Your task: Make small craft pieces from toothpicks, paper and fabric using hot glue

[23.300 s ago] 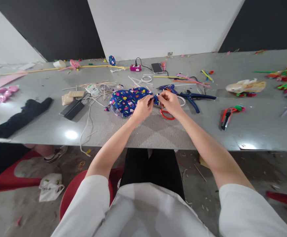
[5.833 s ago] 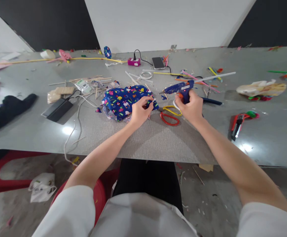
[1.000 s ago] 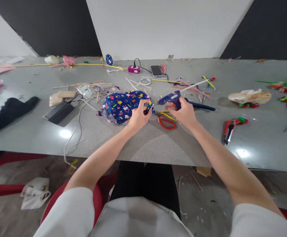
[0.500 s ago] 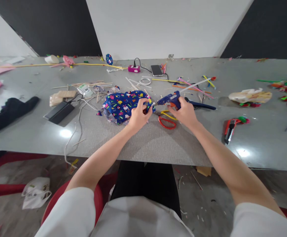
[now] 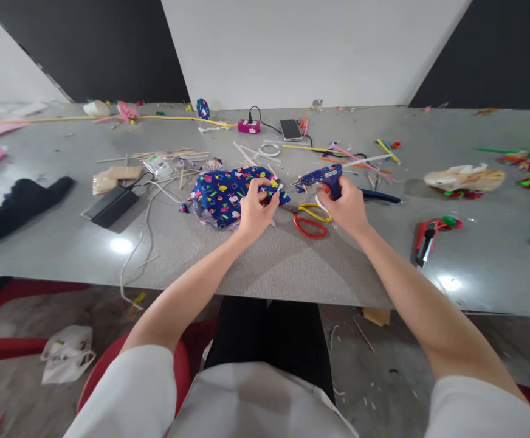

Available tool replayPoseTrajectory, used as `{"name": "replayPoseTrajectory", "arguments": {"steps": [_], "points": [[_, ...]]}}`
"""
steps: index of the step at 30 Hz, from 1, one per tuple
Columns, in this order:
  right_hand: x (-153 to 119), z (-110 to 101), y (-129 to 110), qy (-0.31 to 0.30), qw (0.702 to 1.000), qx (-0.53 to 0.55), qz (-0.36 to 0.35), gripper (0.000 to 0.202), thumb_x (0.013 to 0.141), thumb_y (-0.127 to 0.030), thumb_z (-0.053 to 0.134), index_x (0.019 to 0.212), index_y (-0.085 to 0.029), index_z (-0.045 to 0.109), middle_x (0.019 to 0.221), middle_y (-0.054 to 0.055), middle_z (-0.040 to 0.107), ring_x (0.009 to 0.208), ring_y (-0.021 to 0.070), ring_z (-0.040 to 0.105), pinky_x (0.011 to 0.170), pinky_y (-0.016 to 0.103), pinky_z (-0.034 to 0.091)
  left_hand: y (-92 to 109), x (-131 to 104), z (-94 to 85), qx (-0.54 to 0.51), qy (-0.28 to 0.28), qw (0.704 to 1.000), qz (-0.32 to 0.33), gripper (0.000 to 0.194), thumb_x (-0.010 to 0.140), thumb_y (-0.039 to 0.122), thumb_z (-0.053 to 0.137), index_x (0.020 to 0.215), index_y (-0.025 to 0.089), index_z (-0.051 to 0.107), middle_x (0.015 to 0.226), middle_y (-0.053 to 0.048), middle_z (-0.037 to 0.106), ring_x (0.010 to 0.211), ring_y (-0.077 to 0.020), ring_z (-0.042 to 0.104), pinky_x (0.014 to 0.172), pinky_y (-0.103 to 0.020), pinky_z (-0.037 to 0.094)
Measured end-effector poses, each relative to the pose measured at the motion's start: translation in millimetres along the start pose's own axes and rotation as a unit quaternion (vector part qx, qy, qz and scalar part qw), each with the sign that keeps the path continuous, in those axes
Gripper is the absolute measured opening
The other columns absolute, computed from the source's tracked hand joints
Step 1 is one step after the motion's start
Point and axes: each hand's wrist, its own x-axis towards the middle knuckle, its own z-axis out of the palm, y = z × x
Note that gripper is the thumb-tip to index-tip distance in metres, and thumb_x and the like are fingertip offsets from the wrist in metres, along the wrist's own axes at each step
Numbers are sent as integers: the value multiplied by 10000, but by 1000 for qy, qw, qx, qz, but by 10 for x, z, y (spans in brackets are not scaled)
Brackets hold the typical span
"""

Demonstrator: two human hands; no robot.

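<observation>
Head view showed a soft, rounded bundle of blue printed cloth [image 5: 217, 198] left of centre on the grey worktop [image 5: 247, 267], apparently already shaped, its left edge ragged. At its right end, the left hand [image 5: 256, 212] pinched a small cloth piece [image 5: 285, 198], seemingly not yet fixed. Red-and-yellow looped scissors [image 5: 309, 236] lay nearby. Farther right, the right hand [image 5: 347, 207] gripped a hard plastic glue gun [image 5: 322, 176], nozzle clear of the cloth.

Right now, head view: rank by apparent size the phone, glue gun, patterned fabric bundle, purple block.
Patterned fabric bundle
Glue gun, partly hidden
Phone and purple block: too alike to rank
</observation>
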Motion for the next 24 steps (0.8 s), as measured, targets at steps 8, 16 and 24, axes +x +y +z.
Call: {"name": "replayPoseTrajectory", "arguments": {"steps": [8,16,24], "points": [[19,-9,30,-3,1000,25,9,317,893,-549,702,900,-240,632,799,25,674,707,204,581,686,373,455,-41,12,14,-33,-6,999,-28,130,986,274,670,1111,238,656,553,80,485,464,-85,417,489,-220,291],[23,6,59,-10,1000,26,6,352,905,-589,692,896,-243,623,809,29,678,709,209,586,682,382,463,-47,8,9,-23,-18,999,-15,146,984,279,645,1112,232,695,596,67,494,510,-93,438,524,-223,311],[23,15,63,-7,1000,20,3,408,891,-651,673,898,-246,630,805,43,693,718,221,594,661,379,475,-25,6,-9,-9,-29,1000,0,142,985,302,630,1086,225,693,582,75,442,508,-97,396,525,-230,285]]}}
